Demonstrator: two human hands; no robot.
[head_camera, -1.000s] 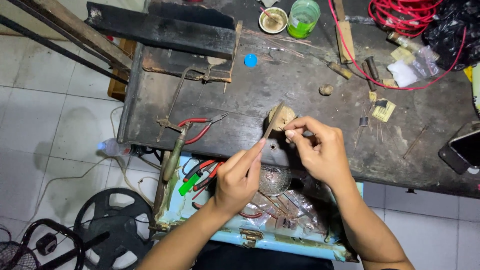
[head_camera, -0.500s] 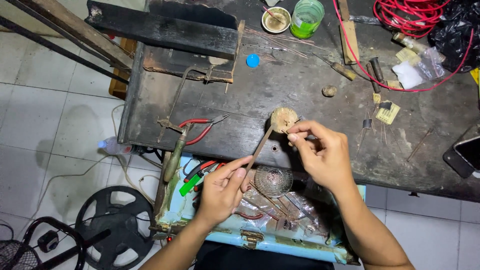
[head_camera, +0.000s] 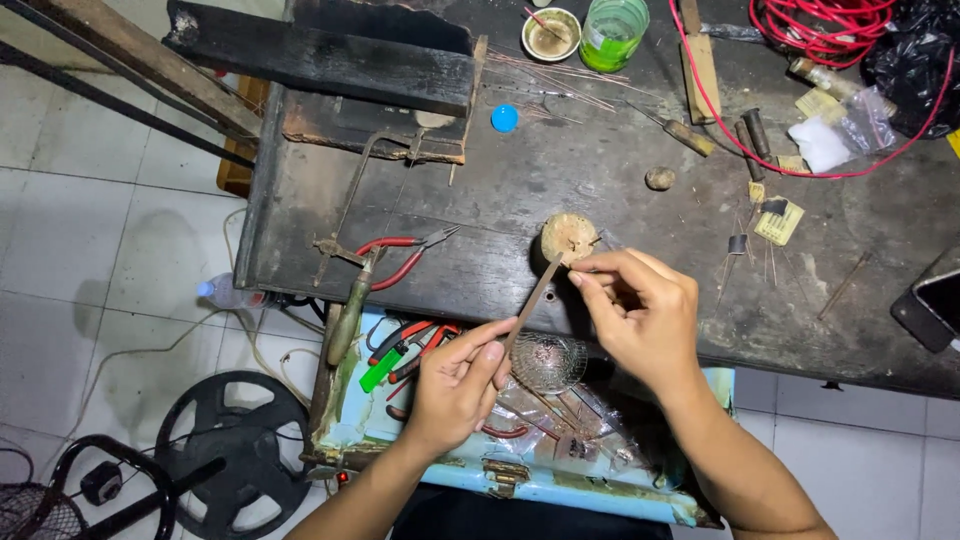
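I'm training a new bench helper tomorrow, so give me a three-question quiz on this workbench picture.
1. True or false: the red-handled pliers lie on the dark worn workbench, apart from both hands.
2. Which hand has its grip on the lower end of the thin flat brown strip? A) left hand B) right hand
3. Fill in: the strip's upper end meets the small round tan ______.

Key: 1 true; 2 A; 3 spool. The right hand pinches something fine beside the spool; what it is cannot be told.
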